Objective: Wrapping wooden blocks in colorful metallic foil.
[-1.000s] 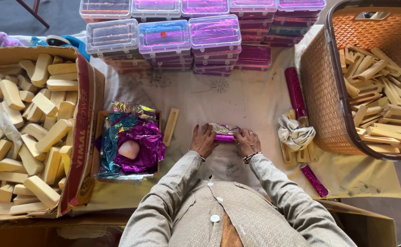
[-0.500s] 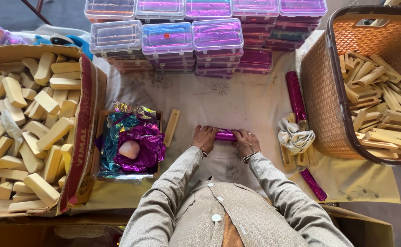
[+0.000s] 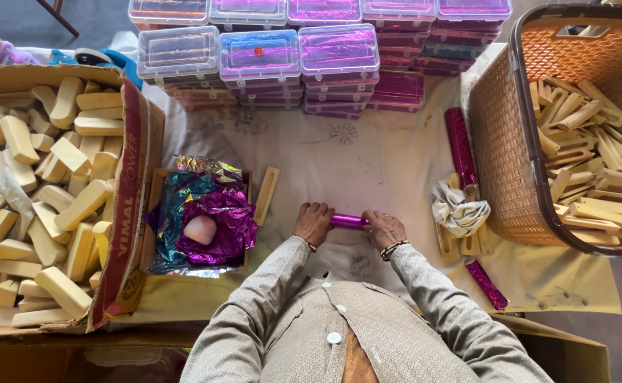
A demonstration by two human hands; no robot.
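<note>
— So, what sits between the two hands?
— A short bar wrapped in purple foil (image 3: 348, 221), lying crosswise on the cream cloth (image 3: 367, 163) just in front of the person. The left hand (image 3: 315, 223) has its fingers curled over one end, the right hand (image 3: 384, 228) grips the other end, and only the shiny middle shows between them.
— Anything on the wrists?
— A beaded bracelet (image 3: 394, 248) on the right one; a thin band on the left.
— What lies closest?
— To the left, one bare wooden piece (image 3: 266, 196) beside a shallow tray (image 3: 156, 186) heaped with crumpled foil sheets (image 3: 208, 216), purple and blue-green, with a pale pink lump (image 3: 201, 229) on top. To the right, a rumpled white rag (image 3: 458, 211) over a few wooden pieces, a long foil roll (image 3: 460, 147) above it and a wrapped bar (image 3: 486, 284) below.
— And farther out?
— A cardboard box (image 3: 123, 213) full of pale yellow blocks on the left, a brown woven basket (image 3: 499, 135) of flat wooden sticks on the right, and stacked clear plastic boxes (image 3: 338, 53) with purple contents along the far edge.
</note>
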